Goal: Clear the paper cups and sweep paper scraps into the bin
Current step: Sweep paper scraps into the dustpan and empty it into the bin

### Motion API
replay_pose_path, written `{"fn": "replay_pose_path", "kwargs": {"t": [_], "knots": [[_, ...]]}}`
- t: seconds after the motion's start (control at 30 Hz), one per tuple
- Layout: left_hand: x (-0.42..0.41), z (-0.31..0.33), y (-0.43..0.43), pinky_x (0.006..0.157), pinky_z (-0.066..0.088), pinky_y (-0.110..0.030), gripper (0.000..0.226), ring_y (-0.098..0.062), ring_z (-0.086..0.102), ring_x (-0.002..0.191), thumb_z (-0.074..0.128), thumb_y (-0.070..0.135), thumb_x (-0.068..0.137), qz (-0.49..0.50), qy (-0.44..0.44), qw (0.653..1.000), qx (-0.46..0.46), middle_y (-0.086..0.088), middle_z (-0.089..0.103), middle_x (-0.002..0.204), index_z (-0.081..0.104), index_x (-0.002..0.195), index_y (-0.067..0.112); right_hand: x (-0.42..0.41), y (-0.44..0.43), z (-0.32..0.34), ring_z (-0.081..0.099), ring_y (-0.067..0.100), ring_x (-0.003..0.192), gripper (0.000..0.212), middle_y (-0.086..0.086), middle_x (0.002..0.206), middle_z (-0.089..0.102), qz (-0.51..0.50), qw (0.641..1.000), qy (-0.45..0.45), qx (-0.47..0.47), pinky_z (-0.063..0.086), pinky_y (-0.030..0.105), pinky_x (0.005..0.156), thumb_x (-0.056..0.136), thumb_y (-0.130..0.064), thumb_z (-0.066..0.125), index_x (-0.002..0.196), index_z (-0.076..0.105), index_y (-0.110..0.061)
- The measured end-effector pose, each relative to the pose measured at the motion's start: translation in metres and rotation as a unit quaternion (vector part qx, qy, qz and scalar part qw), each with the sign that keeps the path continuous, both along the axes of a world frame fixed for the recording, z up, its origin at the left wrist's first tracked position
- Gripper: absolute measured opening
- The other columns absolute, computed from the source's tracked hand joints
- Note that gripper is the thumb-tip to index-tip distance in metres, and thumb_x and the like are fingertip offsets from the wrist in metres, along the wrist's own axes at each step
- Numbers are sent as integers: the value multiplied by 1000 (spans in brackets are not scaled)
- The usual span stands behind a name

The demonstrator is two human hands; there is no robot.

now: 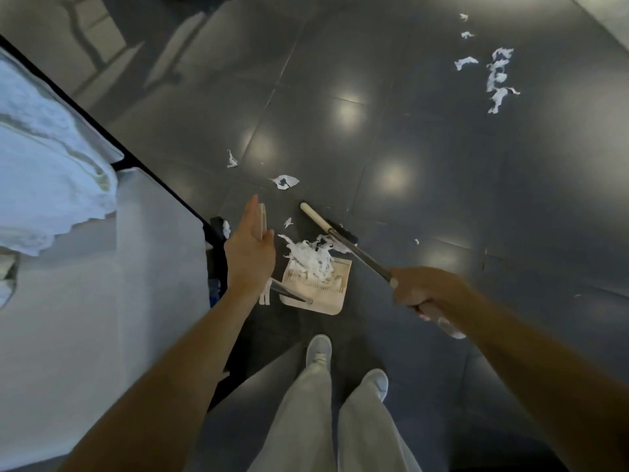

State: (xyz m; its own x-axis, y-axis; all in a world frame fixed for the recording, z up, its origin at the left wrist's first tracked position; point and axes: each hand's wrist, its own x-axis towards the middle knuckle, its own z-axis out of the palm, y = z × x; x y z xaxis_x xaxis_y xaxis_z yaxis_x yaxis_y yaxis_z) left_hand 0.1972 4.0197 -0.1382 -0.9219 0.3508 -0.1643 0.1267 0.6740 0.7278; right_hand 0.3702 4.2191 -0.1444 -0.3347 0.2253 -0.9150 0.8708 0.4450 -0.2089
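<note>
Gripping the long metal broom stick with my right hand, fingers curled right round it. My left hand is pretty much flat, fingers straight against the beige grip on top of the dustpan's upright handle, thumb sticking out.

The beige plastic dustpan sits on the dark tiled floor just ahead of my feet. The pile of white shredded paper scraps is at its mouth, partly on it, with the broom's dark bristle head just behind.

My take: short, low strokes toward the pan, lip pressed flat. I'd close my left hand properly, or the pan will probably slide.

Still to fetch: a torn white piece nearby and a far cluster of scraps well away. White counter is on my left; no bin in view.
</note>
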Motion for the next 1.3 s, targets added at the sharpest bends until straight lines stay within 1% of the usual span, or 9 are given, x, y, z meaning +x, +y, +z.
{"fn": "replay_pose_path", "kwargs": {"t": [0.13,0.33,0.53,0.67,0.87,0.97,1.17,1.2,1.3], "knots": [[-18,3,3,99,47,-35,65,-26,50,128,57,9,94,1,-10,1000,22,-2,42,149,29,150,26,11,-17,9,48,4,29,39,5,65,58,-69,996,3,-47,38,15,35,88,-17,60,127,55,-20],[-19,6,0,101,46,-36,66,-24,51,128,57,8,95,29,-30,998,50,-4,46,146,28,150,26,-13,-7,41,45,10,28,51,-2,35,50,-5,993,-46,-106,41,19,37,93,-12,54,136,38,-33],[-34,6,-4,75,40,1,65,-20,56,122,57,7,94,81,-18,993,81,0,44,147,29,150,27,-55,28,68,44,11,29,50,0,36,49,23,996,-27,-79,41,19,38,95,-12,52,140,35,-25],[-58,7,19,63,40,4,65,-18,57,117,56,9,95,122,6,989,81,1,44,147,28,150,29,-97,64,77,45,14,32,45,5,43,52,97,993,16,-68,44,22,45,96,-14,49,138,32,-19],[-93,-1,73,77,42,-5,66,-13,54,115,52,11,96,183,0,981,62,2,48,144,25,150,38,-179,149,75,44,11,28,53,2,38,51,140,988,49,-46,43,21,45,96,-13,50,145,28,-16],[-111,3,107,64,57,-32,64,-22,67,80,50,15,96,250,-25,967,45,-8,66,113,26,145,48,-226,196,74,44,13,29,49,3,38,50,165,984,51,-38,40,19,38,95,-14,53,140,35,-16],[-156,0,149,40,39,-9,62,0,61,61,47,7,93,311,-10,950,7,-7,66,104,30,141,41,-326,248,71,43,12,28,52,2,37,49,216,973,53,-64,39,16,39,94,-11,56,142,36,-11],[-163,-1,152,45,42,-10,63,-3,61,64,48,8,93,318,-11,948,5,-1,65,105,28,141,44,-344,251,69,42,11,28,54,1,36,48,215,973,50,-63,37,15,38,94,-10,57,143,34,-13],[-185,-7,157,71,58,-41,60,-23,65,79,49,16,98,340,-17,940,-22,1,62,106,22,142,47,-400,249,60,39,9,27,51,0,34,44,227,971,43,-59,35,14,35,96,-9,55,142,35,-19]]}}
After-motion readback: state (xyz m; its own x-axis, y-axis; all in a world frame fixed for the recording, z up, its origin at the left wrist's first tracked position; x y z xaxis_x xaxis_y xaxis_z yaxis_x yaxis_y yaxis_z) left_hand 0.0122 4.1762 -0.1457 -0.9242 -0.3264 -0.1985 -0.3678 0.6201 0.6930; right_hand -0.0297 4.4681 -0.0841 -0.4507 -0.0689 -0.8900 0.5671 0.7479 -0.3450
